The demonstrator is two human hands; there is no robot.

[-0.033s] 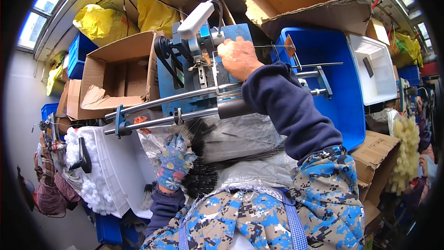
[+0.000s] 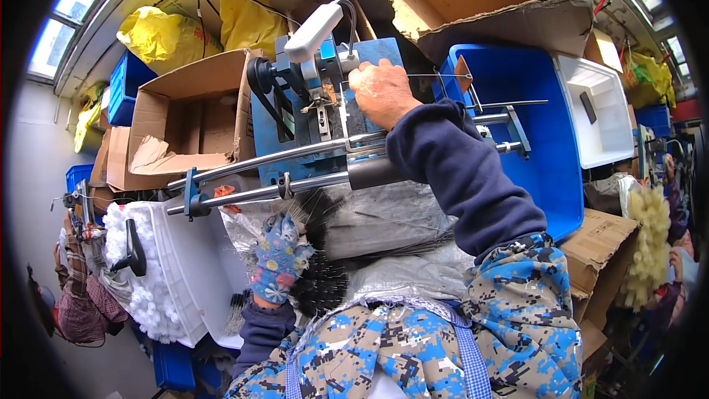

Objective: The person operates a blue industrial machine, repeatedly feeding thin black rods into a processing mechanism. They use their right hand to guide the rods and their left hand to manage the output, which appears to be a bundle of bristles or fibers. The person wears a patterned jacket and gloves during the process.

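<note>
My right hand point(image 2: 382, 92), bare and curled closed, is on the blue-based bench machine point(image 2: 380, 50), beside its metal clamp parts. A thin metal wire point(image 2: 432, 74) runs rightward from behind the knuckles; what the fingers grip is hidden. My left hand point(image 2: 279, 260), in a blue patterned glove, lies low at my lap with its fingers bent against black bristles point(image 2: 321, 281). Whatever it grips is out of sight. Two steel rails point(image 2: 310, 149) cross in front of the machine, and a dark cylinder point(image 2: 375, 172) sits on the nearer one.
A cardboard box point(image 2: 192, 122) stands left of the machine, a blue bin point(image 2: 543, 148) right of it. A larger carton point(image 2: 495, 18) is behind. White fluffy brushes point(image 2: 144, 284) fill a white tub point(image 2: 188, 273) at left. Other people work at both sides.
</note>
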